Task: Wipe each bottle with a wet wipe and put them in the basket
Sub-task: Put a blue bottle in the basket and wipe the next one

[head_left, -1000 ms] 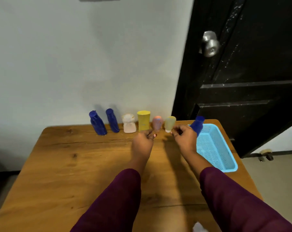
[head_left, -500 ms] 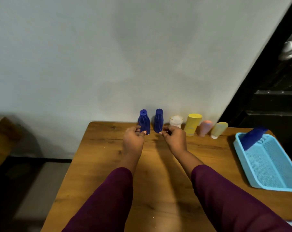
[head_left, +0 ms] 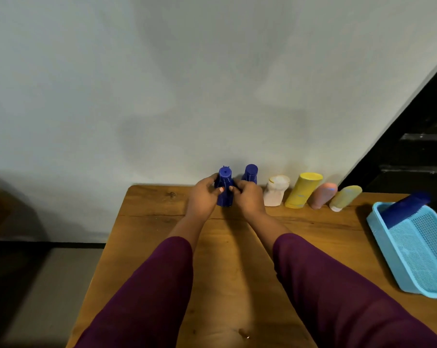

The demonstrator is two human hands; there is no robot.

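Observation:
A row of bottles stands along the wall at the far edge of the wooden table. My left hand and my right hand both close around the leftmost dark blue bottle. A second dark blue bottle stands just behind my right hand, partly hidden. Further right stand a white bottle, a yellow bottle, a pink bottle and a pale green bottle. A light blue basket at the right holds one dark blue bottle. No wet wipe is visible.
A grey wall rises right behind the bottles. A black door is at the far right. The table's left edge drops to a dark floor. A small shiny speck lies on the table near me.
The view swung left. One dark blue bottle went from my right hand into the basket. Both hands travelled left along the row and closed on the leftmost blue bottle.

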